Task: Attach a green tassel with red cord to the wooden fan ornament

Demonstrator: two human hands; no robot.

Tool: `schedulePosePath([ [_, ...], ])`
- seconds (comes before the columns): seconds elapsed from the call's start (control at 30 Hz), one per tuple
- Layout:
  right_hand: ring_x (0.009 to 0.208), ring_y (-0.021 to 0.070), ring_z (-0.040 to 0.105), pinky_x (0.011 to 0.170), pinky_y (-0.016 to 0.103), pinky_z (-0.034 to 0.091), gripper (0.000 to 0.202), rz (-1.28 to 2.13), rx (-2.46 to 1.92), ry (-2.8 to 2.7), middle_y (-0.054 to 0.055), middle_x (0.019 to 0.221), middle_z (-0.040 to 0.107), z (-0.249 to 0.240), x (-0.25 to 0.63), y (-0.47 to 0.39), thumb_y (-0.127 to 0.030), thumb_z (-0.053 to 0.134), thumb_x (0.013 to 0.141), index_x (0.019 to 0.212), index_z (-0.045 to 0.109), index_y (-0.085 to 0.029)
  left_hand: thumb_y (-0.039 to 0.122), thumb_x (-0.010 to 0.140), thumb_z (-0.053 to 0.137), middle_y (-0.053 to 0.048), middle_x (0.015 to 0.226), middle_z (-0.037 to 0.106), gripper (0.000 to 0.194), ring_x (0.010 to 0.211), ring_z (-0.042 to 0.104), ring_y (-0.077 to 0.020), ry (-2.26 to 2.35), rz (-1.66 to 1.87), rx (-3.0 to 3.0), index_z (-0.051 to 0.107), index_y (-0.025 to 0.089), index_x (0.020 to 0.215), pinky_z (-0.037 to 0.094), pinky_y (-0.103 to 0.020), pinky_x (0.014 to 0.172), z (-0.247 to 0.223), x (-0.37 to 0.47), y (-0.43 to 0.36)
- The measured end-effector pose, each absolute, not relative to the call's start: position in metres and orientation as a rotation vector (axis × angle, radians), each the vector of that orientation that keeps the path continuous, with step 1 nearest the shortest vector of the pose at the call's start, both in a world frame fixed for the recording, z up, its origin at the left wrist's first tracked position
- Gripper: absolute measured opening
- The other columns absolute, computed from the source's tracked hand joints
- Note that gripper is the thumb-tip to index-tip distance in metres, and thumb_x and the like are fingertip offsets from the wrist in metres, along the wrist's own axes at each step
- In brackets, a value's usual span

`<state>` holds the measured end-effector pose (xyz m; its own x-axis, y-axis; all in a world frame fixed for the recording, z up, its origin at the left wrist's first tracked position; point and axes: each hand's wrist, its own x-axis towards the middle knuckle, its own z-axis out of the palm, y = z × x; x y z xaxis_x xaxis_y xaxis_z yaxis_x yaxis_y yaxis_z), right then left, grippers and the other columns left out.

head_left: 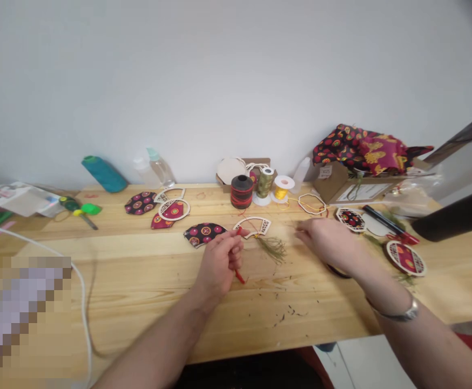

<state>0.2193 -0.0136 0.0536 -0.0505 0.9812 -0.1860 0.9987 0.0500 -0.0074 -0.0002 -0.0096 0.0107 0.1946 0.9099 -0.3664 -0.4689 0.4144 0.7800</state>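
Observation:
My left hand is closed around a slim red stick-like tool, whose ends show above and below the fingers; its exact kind is unclear. Just beyond it lies a fan-shaped wooden frame with a green tassel. Beside the same hand, to the left, rests a fan-shaped piece of patterned dark fabric. My right hand hovers over the table to the right of the tassel, fingers pinched together. Whatever is between those fingertips is too small to make out. A dark curved object is partly hidden under the right wrist.
Along the wall stand a red-and-black thread spool, a green spool, a yellow spool and a teal cone. A cardboard box with fabric sits at right, near a black post. A white cable crosses the left.

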Motion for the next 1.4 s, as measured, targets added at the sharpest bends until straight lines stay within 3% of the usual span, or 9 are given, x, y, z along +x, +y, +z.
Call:
schedulePosePath([
  [0.1,0.081,0.0183,0.063,0.071,0.026,0.041,0.022,-0.490,2.022,2.526,0.007,0.091,0.071,0.047,0.194,-0.004,-0.022,0.048,0.086,0.084,0.070,-0.019,0.022,0.064,0.066,0.009,0.049,0.034,0.020,0.040,0.022,-0.0010,0.929,1.070,0.539,0.067,0.009,0.080,0.015,-0.015,0.038,0.010,-0.001,-0.009],
  [0.27,0.079,0.0160,0.060,0.071,0.026,0.042,0.021,-0.766,2.111,2.732,0.007,0.089,0.069,0.036,0.168,0.012,-0.022,0.051,0.085,0.089,0.071,-0.016,0.026,0.068,0.065,0.009,0.049,0.034,0.022,0.039,0.021,-0.0012,0.892,1.071,0.509,0.066,0.009,0.081,0.016,-0.015,0.038,0.011,-0.001,-0.008],
  [0.43,0.071,0.0131,0.056,0.066,0.026,0.044,0.033,-1.456,2.063,2.790,0.006,0.086,0.067,0.028,0.156,0.016,-0.030,0.064,0.079,0.108,0.067,-0.014,0.032,0.072,0.062,0.008,0.049,0.035,0.020,0.040,0.018,-0.0021,0.864,0.984,0.499,0.058,0.012,0.073,0.014,-0.014,0.037,0.015,0.002,-0.010],
  [0.57,0.077,0.0148,0.059,0.070,0.028,0.046,0.018,-1.903,1.903,2.827,0.005,0.086,0.068,0.017,0.151,0.014,-0.027,0.067,0.074,0.089,0.073,-0.019,0.036,0.073,0.061,0.008,0.048,0.036,0.025,0.040,0.018,-0.0028,0.849,0.911,0.513,0.050,0.015,0.067,0.013,-0.014,0.037,0.015,0.004,-0.012],
  [0.67,0.071,0.0139,0.059,0.067,0.027,0.046,0.007,-2.032,1.996,2.822,0.002,0.076,0.066,0.011,0.150,0.012,-0.025,0.070,0.071,0.073,0.072,-0.019,0.039,0.074,0.061,0.007,0.049,0.038,0.026,0.040,0.019,-0.0029,0.852,0.878,0.526,0.050,0.015,0.069,0.014,-0.014,0.037,0.013,0.005,-0.012],
  [1.03,0.065,0.0107,0.054,0.062,0.023,0.041,0.011,-1.579,2.051,3.005,0.000,0.068,0.062,0.009,0.158,0.009,-0.018,0.063,0.078,0.067,0.067,-0.017,0.028,0.067,0.072,0.004,0.053,0.048,0.022,0.043,0.033,-0.0027,0.945,0.905,0.733,0.063,0.010,0.075,0.023,-0.013,0.037,0.006,0.006,-0.013],
  [1.13,0.065,0.0112,0.053,0.062,0.023,0.039,0.014,-1.320,2.164,3.041,0.001,0.068,0.062,0.007,0.164,0.015,-0.020,0.060,0.080,0.069,0.067,-0.017,0.028,0.065,0.073,0.004,0.053,0.048,0.022,0.043,0.033,-0.0024,0.956,0.944,0.724,0.065,0.010,0.073,0.023,-0.013,0.037,0.006,0.005,-0.012],
  [1.27,0.065,0.0128,0.052,0.063,0.025,0.037,0.016,-0.939,2.436,2.788,0.003,0.071,0.064,0.004,0.177,0.026,-0.022,0.057,0.082,0.069,0.066,-0.016,0.027,0.062,0.075,0.005,0.052,0.048,0.022,0.042,0.030,-0.0009,0.973,1.026,0.650,0.065,0.010,0.072,0.022,-0.012,0.037,0.008,0.004,-0.010],
  [1.4,0.063,0.0136,0.052,0.058,0.025,0.033,0.021,-0.781,2.372,2.551,0.004,0.071,0.066,0.008,0.174,0.023,-0.030,0.057,0.081,0.069,0.068,-0.017,0.026,0.062,0.074,0.005,0.051,0.048,0.022,0.041,0.028,0.0002,0.966,1.078,0.596,0.065,0.009,0.072,0.020,-0.011,0.037,0.009,0.003,-0.009],
])
